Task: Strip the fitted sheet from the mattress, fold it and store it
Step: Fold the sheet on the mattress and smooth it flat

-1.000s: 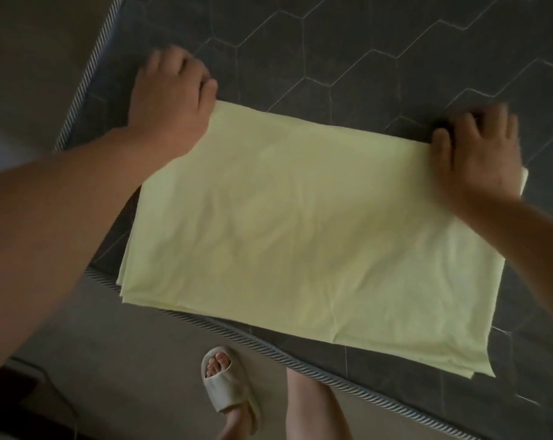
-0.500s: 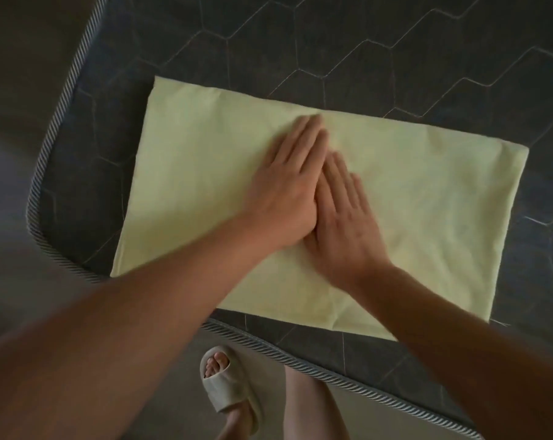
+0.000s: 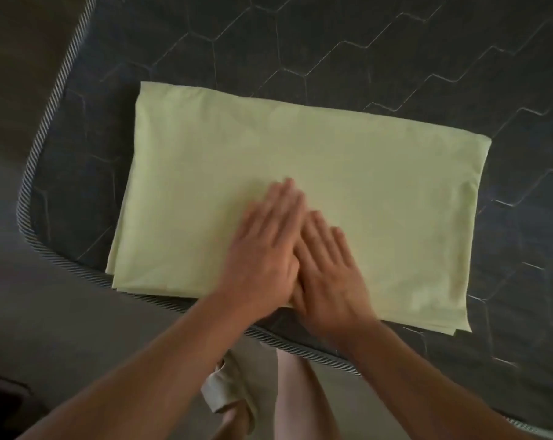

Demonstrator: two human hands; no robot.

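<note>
The pale yellow-green fitted sheet (image 3: 379, 185) lies folded into a flat rectangle on the dark grey mattress (image 3: 395, 52), close to its near corner. My left hand (image 3: 265, 249) and my right hand (image 3: 329, 274) lie flat side by side on the near middle of the sheet, fingers straight and pointing away from me, pressing the cloth. The left hand partly overlaps the right at the thumbs. Both heels of the hands sit at the sheet's near edge.
The mattress has a hexagon quilt pattern and a striped piping edge (image 3: 37, 147) that curves round the corner at left. Below it is grey floor (image 3: 46, 312). My leg and a light slipper (image 3: 224, 395) stand at the mattress edge.
A second ago my hands held the sheet's two far corners; then they came together flat on its middle. Since half a second ago they have slid toward me to the near edge.
</note>
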